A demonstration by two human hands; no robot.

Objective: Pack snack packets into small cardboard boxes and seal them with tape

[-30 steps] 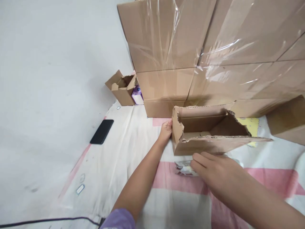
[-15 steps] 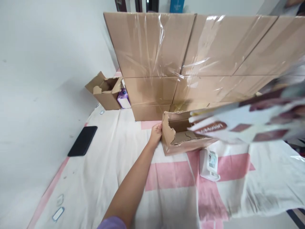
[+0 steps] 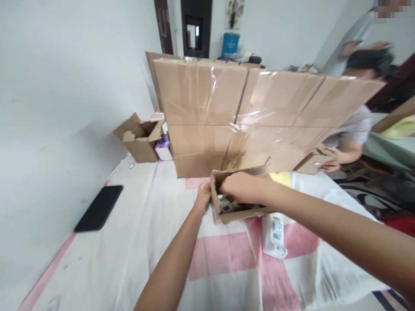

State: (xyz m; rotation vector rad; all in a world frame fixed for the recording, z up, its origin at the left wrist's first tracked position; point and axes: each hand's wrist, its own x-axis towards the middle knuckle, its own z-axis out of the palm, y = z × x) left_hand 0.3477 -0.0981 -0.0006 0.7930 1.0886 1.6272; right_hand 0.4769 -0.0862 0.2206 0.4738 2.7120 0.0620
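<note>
Printed packet (image 3: 227, 206) is in my open box (image 3: 241, 216); the white container (image 3: 269, 236) is outside, near side. Left hand's (image 3: 203, 194) against the box's left end, right hand's (image 3: 240, 186) inside. Fingers hidden, can't tell either grip.

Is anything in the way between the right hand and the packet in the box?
Nothing visible: the right hand is inside the open box, close to the packet. Whether they touch is unclear.
</note>
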